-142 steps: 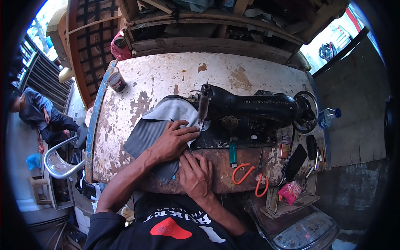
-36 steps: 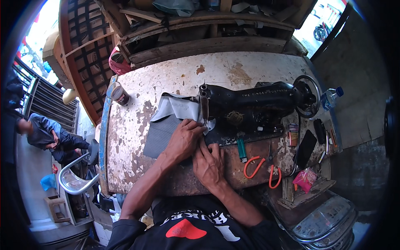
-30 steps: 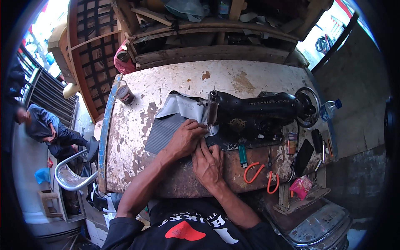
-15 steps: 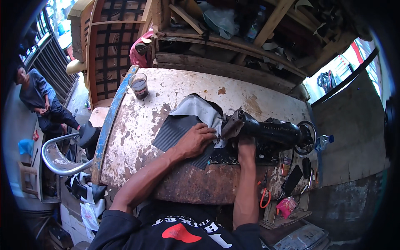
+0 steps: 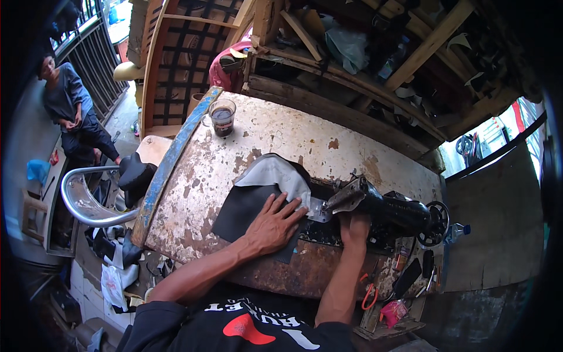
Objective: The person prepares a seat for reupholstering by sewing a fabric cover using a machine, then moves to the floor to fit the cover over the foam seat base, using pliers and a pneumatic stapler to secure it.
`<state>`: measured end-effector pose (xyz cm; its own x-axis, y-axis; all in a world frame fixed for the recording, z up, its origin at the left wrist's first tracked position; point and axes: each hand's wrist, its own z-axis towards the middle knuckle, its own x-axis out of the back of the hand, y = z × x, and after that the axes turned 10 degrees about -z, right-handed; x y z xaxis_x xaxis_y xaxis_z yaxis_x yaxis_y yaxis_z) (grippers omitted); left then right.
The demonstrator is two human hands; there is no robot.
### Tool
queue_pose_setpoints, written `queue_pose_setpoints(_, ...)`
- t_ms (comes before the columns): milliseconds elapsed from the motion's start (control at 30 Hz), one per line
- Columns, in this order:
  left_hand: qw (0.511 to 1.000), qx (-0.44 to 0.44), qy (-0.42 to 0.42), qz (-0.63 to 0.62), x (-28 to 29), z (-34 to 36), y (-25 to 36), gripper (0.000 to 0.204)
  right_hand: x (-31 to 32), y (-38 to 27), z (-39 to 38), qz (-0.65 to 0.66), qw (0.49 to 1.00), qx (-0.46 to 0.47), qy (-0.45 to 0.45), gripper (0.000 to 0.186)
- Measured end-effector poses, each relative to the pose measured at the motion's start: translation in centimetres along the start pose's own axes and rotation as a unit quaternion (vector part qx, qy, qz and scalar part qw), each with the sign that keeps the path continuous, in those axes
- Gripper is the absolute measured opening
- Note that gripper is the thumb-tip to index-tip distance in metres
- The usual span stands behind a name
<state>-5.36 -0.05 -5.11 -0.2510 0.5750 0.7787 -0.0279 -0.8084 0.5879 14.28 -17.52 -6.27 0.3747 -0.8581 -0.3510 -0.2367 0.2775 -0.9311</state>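
Left hand [image 5: 274, 222] spread flat, seemingly steadying cloth [image 5: 239, 210]! Right hand [image 5: 353, 229] beneath sewing machine [image 5: 392, 209] arm, grip unclear. Next likely needs even pressure.

Daylight is entering from the opening at the upper left [image 5: 119, 29] and the opening at the right [image 5: 489, 139], both of which are washing out to near white. The tabletop [image 5: 281, 126] is receiving moderate, diffuse light; the wooden shelving [image 5: 360, 98] is sitting in dimness. The sewing machine [image 5: 396, 206] is casting shade over the right hand [image 5: 354, 227], hiding its fingers. Chair tubing [image 5: 105, 222] is showing glare. Fine detail is appearing slightly soft. Straight edges are bowing toward the rim, where black vignetting is closing the corners.
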Motion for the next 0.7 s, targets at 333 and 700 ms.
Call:
queue_pose_setpoints(333, 0.996, 0.090, -0.008, 0.027, 3.1, -7.7, 0.7, 0.055, 4.7, -8.7, -16.3, -0.686, 0.716, 0.051, 0.122, 0.041)
queue_pose_setpoints(700, 0.987, 0.160, 0.031, 0.005, 6.3, -13.6, 1.3, 0.062, 4.4, -7.4, -20.8, -0.801, 0.568, 0.006, 0.190, 0.057)
